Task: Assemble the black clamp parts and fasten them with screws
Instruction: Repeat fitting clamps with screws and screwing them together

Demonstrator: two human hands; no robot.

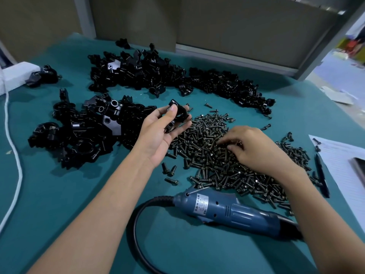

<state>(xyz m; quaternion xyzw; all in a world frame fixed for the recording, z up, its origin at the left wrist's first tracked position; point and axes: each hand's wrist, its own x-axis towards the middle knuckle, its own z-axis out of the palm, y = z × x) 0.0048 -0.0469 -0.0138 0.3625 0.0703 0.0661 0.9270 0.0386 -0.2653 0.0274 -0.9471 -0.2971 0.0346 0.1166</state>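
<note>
My left hand [161,135] holds a black ring-shaped clamp part [178,113]; my right hand [254,147] paws dark metal screws [207,155], grip I cannot tell.

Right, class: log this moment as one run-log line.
left hand: holds clamp part | right hand: touches screw pile | electric screwdriver: lying unused

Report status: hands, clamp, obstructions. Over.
Left hand holds a black clamp, palm up. Right hand down in the screw pile, grip unclear. Screwdriver lies untouched; nothing blocking.
</note>
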